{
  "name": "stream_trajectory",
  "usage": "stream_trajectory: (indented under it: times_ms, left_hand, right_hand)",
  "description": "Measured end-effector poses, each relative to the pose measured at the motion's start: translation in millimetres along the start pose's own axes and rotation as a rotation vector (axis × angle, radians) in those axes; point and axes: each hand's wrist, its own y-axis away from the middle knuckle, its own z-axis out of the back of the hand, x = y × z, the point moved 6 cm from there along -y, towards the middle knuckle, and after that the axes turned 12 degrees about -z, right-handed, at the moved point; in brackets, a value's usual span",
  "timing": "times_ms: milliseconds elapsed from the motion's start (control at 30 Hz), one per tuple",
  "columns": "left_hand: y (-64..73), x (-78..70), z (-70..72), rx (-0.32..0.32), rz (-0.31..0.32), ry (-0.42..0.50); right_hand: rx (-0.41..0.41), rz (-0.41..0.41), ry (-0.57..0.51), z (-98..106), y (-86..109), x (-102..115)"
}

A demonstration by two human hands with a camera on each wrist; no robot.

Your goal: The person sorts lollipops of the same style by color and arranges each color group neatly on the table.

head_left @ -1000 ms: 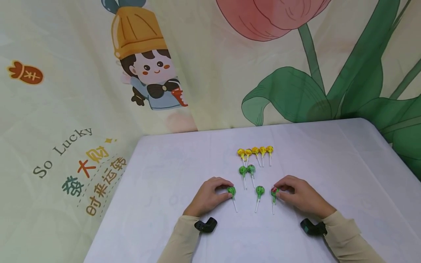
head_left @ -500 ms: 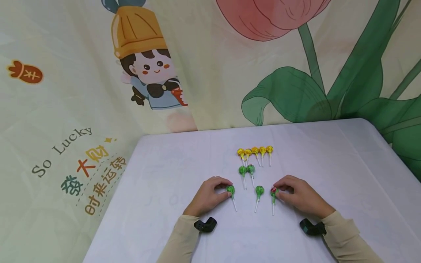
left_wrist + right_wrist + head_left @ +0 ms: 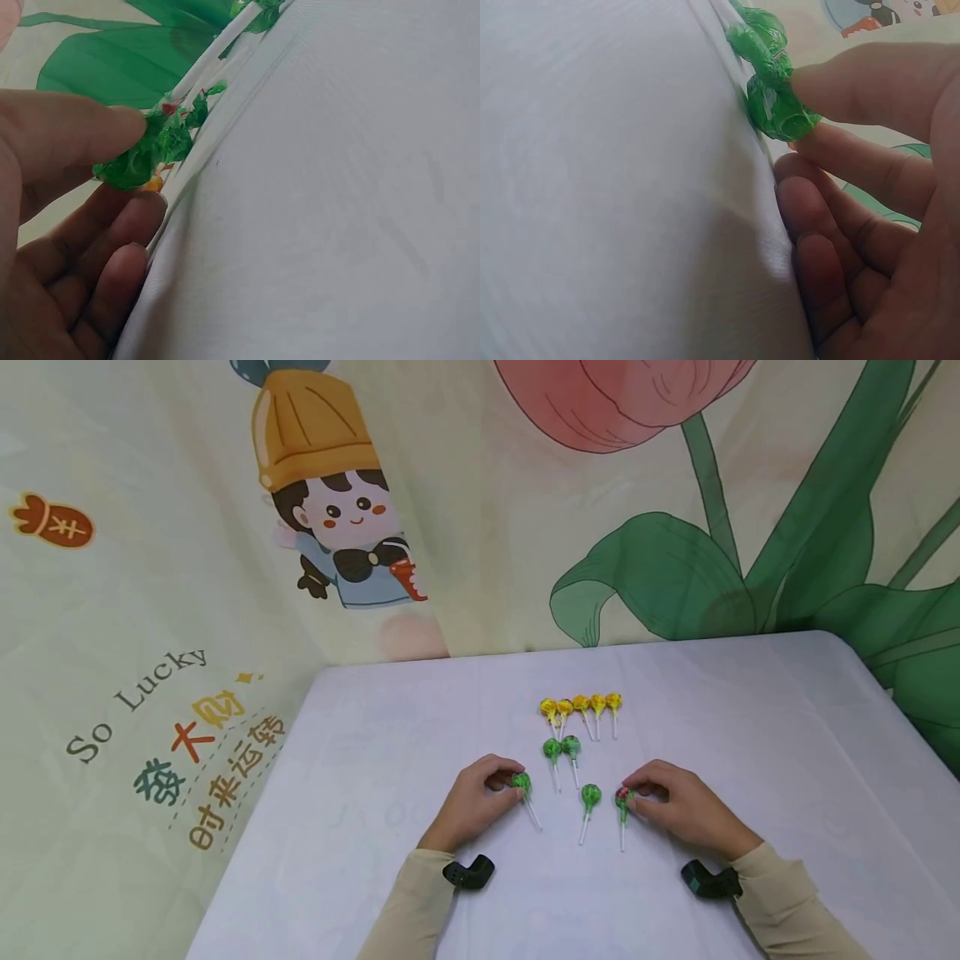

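Observation:
My left hand (image 3: 471, 806) pinches a green-wrapped lollipop (image 3: 521, 783) by its head, the white stick slanting down to the right. In the left wrist view, thumb and fingers press on the crinkled green wrapper (image 3: 135, 159). Across from it, my right hand (image 3: 690, 806) pinches another lollipop (image 3: 623, 798), green with a red patch on top. The right wrist view has its wrapper (image 3: 776, 109) between thumb and forefinger, close to the tabletop. Between the hands lies a third green lollipop (image 3: 591, 796), touched by neither.
Two green lollipops (image 3: 552, 749) lie side by side further back. Behind them is a row of several yellow lollipops (image 3: 582, 704). All rest on a white-covered table (image 3: 420, 727), whose back edge meets a printed curtain (image 3: 480, 527). Black devices (image 3: 469, 872) sit on both wrists.
My left hand has shifted slightly up and left with its lollipop, whose stick now slants more. The right hand and the other lollipops have stayed nearly in place.

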Motion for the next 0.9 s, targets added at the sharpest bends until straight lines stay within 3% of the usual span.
stream_trajectory:
  times_ms: [167, 333, 733, 900]
  left_hand:
    - [-6.0, 4.3, 0.4, -0.043, 0.047, 0.087]
    - [-9.3, 5.0, -1.0, -0.046, 0.09, 0.147]
    - [-19.5, 1.4, -9.9, -0.048, 0.118, 0.187]
    - [-25.5, -1.5, -10.1, -0.039, 0.169, 0.198]
  right_hand:
    - [-0.003, 0.004, -0.008, 0.0, -1.2, -0.6]
    - [-0.007, -0.014, -0.012, -0.7, -1.6, -1.2]
    - [-0.03, -0.046, 0.03, -2.6, -1.5, -5.2]
    - [-0.029, -0.04, 0.034, -4.1, -2.1, -1.5]
